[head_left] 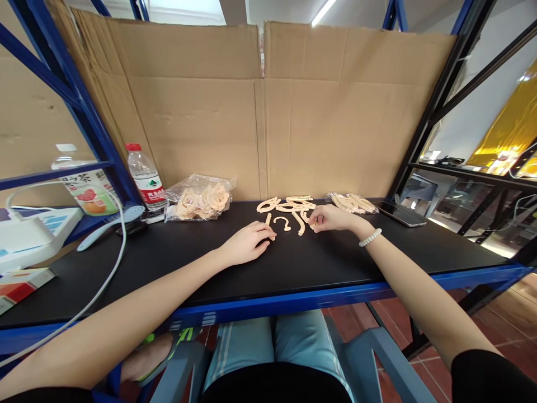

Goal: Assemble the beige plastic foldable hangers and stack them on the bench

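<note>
Flat, pale wooden pieces (289,207) lie in a loose group on the black table top, some ring-shaped and some like strips. A hook-shaped wooden piece (283,224) and a curved wooden strip (299,223) rest between my two hands. On the left, my left hand (250,243) lies low over the table, thumb apart from the fingers. Its fingertips reach a small pale bit by a short straight strip (268,219). My right hand (329,218) pinches a small wooden piece (312,225) at the right side of the group; the fingers partly cover it.
Behind the pieces stand a clear bag of wooden parts (201,198), another bag of wooden strips (352,203) and a phone (400,213). A water bottle (146,179), a light-blue spoon-shaped object (109,226) and a white cable (119,252) are at left. Cardboard (201,123) walls the back.
</note>
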Demonstrator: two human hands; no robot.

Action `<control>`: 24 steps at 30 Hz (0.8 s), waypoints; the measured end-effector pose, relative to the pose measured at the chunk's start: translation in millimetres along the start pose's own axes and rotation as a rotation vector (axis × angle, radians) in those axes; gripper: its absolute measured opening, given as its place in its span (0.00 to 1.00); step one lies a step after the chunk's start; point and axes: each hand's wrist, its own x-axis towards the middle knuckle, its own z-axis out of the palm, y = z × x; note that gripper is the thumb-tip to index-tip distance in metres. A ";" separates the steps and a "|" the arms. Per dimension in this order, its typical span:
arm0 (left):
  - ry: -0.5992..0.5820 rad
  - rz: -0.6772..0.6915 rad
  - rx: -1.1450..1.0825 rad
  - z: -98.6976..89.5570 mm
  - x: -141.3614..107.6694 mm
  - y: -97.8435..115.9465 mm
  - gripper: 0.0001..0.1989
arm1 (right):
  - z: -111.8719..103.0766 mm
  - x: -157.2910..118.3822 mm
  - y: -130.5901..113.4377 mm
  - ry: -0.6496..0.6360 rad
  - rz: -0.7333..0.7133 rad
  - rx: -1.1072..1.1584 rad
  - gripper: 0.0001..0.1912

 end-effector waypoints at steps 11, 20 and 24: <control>-0.019 0.043 -0.009 -3.9 1.1 -0.6 0.13 | 1.7 -0.4 4.0 0.002 0.106 0.136 0.09; -0.027 0.060 0.009 -3.4 -2.1 -0.4 0.15 | -0.9 -1.9 12.8 0.191 0.112 0.132 0.12; -0.027 0.051 0.011 -3.7 -4.2 -0.1 0.16 | 0.8 6.2 20.2 0.339 0.179 0.012 0.09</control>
